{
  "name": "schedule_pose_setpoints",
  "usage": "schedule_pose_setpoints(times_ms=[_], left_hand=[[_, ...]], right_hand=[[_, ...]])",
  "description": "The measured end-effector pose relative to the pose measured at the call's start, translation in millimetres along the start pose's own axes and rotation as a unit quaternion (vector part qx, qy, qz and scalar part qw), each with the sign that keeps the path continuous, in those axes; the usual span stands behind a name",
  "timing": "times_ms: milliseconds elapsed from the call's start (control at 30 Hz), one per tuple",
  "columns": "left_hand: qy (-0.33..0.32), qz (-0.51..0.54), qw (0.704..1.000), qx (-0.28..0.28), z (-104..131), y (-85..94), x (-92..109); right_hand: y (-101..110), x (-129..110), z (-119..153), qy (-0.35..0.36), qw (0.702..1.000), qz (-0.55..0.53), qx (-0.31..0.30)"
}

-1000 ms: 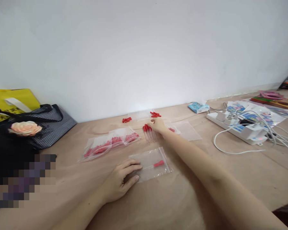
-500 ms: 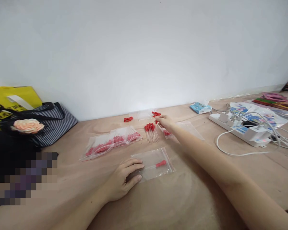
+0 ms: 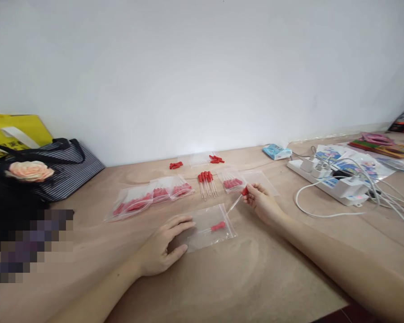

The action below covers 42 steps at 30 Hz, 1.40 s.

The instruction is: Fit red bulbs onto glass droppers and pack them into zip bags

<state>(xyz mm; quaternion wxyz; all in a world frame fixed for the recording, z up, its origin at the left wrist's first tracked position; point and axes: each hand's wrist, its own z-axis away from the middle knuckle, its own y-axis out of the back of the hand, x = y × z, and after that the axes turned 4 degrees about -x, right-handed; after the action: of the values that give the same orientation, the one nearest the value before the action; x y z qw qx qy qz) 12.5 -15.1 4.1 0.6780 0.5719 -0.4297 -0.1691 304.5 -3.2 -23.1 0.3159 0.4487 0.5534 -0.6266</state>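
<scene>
Near the middle of the frame, the right hand (image 3: 263, 204) pinches a glass dropper (image 3: 239, 200) by its red rubber bulb between thumb and fingertips, the other fingers curled in behind. The bulb sits right at the fingertips at the hand's upper left edge, and the clear tube slants down and to the left from there, its tip just above the upper right corner of a clear zip bag (image 3: 208, 226).

That bag lies flat on the brown tabletop (image 3: 256, 278), slightly below centre, with one red-bulbed dropper (image 3: 215, 226) already inside it. The left hand (image 3: 161, 249) rests on the bag's lower left end, its fingers loosely spread and pressing the plastic down, the thumb tucked against the near edge.

Above the bag, toward the wall, a small row of loose droppers (image 3: 206, 183) lies with red bulbs pointing away. To the right of them sits a filled bag (image 3: 234, 183), just beside the right hand's fingertips. To the left, several more filled bags (image 3: 148, 199) overlap in a line. Loose red bulbs (image 3: 176, 165) and a few more parts lie close to the white wall.

At the right of the frame a white power strip (image 3: 326, 181) carries plugs and cables. At the left sit a striped bag (image 3: 65, 172) with a pink fabric rose (image 3: 28, 170) and a yellow bag (image 3: 18, 132).
</scene>
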Motion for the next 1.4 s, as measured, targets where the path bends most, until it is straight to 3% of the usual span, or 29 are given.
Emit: schedule_pose_setpoints(times_ms=[300, 467, 633, 767, 1000, 1200, 1400], left_hand=[[0.015, -0.001, 1.0, 0.019, 1.1, -5.7, -7.0], [0.01, 0.008, 1.0, 0.018, -0.4, -3.1, -2.8], [0.002, 0.003, 1.0, 0.01, -1.4, -2.1, -2.8], [0.006, 0.001, 1.0, 0.006, -2.1, -1.1, -0.8], [0.012, 0.002, 1.0, 0.002, -2.0, 1.0, 3.8], [0.002, 0.005, 1.0, 0.004, -1.1, 0.9, 2.9], [-0.005, 0.006, 1.0, 0.002, -1.9, 0.9, 2.6]], right_hand=[[-12.3, 8.1, 15.6, -0.091, 0.99, -0.035, -0.1], [-19.7, 8.2, 24.4, -0.093, 0.969, 0.098, -0.205], [-21.9, 11.2, 25.3, -0.075, 0.937, 0.248, -0.234], [-22.4, 13.4, 24.3, -0.051, 0.912, 0.293, -0.282], [-21.8, 14.0, 25.3, -0.088, 0.922, 0.309, -0.217], [-19.6, 12.7, 26.9, -0.062, 0.91, 0.302, -0.276], [-22.5, 14.6, 28.5, -0.027, 0.918, 0.309, -0.245]])
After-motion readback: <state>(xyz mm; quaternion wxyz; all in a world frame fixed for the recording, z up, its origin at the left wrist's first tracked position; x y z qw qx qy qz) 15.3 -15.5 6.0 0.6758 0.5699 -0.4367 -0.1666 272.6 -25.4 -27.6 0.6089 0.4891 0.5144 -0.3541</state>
